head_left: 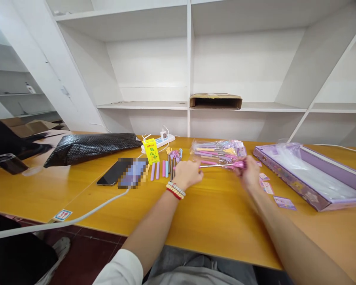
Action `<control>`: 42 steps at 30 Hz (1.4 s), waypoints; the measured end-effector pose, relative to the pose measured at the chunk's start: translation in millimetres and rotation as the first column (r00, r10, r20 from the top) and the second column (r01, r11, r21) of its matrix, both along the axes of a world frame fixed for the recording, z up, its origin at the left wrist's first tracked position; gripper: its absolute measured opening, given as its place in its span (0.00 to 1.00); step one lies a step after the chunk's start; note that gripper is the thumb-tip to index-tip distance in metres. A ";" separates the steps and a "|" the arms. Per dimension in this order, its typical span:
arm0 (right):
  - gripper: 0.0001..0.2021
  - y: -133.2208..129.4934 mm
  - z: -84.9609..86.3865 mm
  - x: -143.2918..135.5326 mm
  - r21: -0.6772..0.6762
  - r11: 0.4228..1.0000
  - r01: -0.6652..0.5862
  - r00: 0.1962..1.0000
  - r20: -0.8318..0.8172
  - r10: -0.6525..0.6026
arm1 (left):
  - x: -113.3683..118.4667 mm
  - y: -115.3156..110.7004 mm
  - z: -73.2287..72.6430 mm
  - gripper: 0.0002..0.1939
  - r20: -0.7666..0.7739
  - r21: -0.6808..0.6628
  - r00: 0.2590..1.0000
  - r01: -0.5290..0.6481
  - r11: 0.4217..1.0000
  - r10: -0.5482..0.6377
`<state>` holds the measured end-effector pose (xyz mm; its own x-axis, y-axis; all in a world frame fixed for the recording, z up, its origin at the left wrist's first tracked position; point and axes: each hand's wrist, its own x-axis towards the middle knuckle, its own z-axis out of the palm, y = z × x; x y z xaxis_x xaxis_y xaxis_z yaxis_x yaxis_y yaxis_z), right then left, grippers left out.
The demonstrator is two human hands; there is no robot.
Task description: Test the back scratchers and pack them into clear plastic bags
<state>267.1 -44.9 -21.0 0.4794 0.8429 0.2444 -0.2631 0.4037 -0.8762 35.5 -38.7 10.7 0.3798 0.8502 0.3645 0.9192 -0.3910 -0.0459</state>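
Between my hands a thin metal rod with a pink head (239,164) is stretched out level above the table. My left hand (187,174) is closed on its left end. My right hand (250,172), slightly blurred, is closed round the pink head. Just behind lies a clear plastic bag (218,150) of pink, yellow and purple sticks. Left of my left hand are small claw-shaped heads on rods (173,154) and loose pastel handles (157,170). Small printed cards (284,203) lie to the right of my right hand.
An open purple box (308,190) with clear plastic inside stands at the right. To the left are a black phone (110,173), a second phone, a yellow packet (151,151), a power strip (163,141), a black wrapped parcel (91,148) and a white cable. A cup stands far left.
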 end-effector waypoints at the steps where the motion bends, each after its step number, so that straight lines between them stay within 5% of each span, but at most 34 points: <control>1: 0.15 -2.6 -2.0 -21.8 -0.006 0.990 -0.143 0.986 0.087 0.143 | 7.9 -4.3 -2.5 0.15 -0.008 -0.010 1.000 0.025 1.000 -0.025; 5: 0.15 -17.9 -0.3 -66.4 0.049 0.929 -0.366 0.920 0.172 0.353 | 19.0 -11.7 -9.6 0.13 0.018 -0.040 1.000 0.008 0.999 -0.007; 14: 0.12 -9.7 -2.5 -23.0 -0.047 0.951 -0.307 0.915 0.261 0.308 | 24.1 -12.0 -20.0 0.18 0.119 0.062 0.951 0.280 0.958 -0.286; 24: 0.14 -14.2 -5.6 -21.9 -0.083 0.814 -0.575 0.781 0.240 0.576 | 18.5 -4.2 -18.5 0.18 0.126 0.068 0.944 0.298 0.952 -0.304; 29: 0.16 -6.3 -5.5 -18.3 -0.119 0.880 -0.460 0.863 0.176 0.474 | 15.8 -2.7 -12.7 0.18 0.129 0.007 0.966 0.226 0.974 -0.225; 34: 0.18 -1.8 8.4 9.5 -0.015 0.987 -0.161 0.987 0.017 0.161 | -13.1 23.7 -10.0 0.11 0.078 0.091 0.997 0.004 0.996 -0.011; 42: 0.20 -9.9 26.8 89.3 0.049 0.990 0.133 0.915 -0.390 -0.103 | -88.9 65.0 -14.3 0.08 0.196 0.211 0.967 -0.203 0.956 0.162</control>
